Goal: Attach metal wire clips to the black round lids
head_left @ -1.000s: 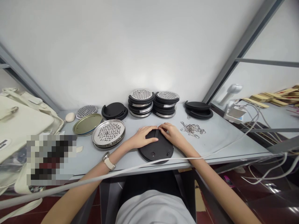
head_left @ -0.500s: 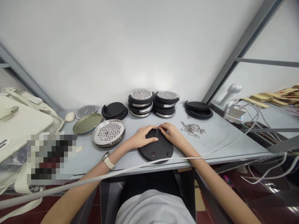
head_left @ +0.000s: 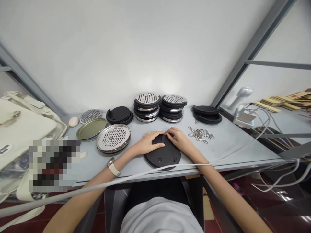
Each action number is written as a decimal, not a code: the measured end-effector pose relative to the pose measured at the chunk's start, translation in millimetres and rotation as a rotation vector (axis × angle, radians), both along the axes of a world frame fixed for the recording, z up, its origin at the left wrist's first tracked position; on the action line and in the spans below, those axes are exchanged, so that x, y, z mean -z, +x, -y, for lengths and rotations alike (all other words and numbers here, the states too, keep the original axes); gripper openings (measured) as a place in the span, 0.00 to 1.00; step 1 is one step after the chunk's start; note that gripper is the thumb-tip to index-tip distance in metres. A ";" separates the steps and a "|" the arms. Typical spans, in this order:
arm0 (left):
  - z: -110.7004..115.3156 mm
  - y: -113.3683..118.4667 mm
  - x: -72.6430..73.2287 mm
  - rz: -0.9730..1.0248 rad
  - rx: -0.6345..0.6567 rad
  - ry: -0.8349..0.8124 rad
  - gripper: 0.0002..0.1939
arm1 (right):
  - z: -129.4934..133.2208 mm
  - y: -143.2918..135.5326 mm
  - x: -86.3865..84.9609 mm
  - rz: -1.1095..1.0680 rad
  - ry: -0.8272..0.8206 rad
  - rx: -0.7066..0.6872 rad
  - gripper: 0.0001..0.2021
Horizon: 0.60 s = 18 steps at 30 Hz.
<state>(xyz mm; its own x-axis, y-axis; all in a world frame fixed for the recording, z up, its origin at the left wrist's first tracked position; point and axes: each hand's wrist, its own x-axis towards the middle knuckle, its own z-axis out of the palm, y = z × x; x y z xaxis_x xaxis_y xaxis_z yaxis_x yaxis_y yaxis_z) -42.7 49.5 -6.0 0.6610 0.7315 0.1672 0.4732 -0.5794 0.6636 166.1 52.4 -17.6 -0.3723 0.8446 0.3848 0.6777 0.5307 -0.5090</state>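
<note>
The left hand [head_left: 147, 143] is spread wide on the black disc [head_left: 162, 157], thumb apart from the fingers. The right hand [head_left: 179, 139] is pinched narrow at the disc's far edge. A tiny shiny bit shows where the fingertips meet, but I can't tell who holds it. The disc, right under the grip, has no silver plate on top, so it looks partly done. Past the grip, two stacks [head_left: 147, 105] [head_left: 173, 106] have silver tops on. Loose silver hooks [head_left: 200, 133] lie right of it.
</note>
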 end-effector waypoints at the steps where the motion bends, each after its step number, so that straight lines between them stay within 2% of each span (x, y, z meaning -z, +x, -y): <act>1: -0.5 -0.1 0.7 0.002 0.003 0.004 0.25 | -0.1 0.0 0.5 0.001 0.001 0.003 0.10; 7: -2.1 0.2 2.0 0.002 -0.002 0.007 0.26 | -0.8 0.2 3.1 0.048 -0.021 0.074 0.10; 18: 1.7 1.8 -4.6 0.003 0.011 0.009 0.24 | 0.8 1.6 1.4 -0.030 -0.047 0.032 0.09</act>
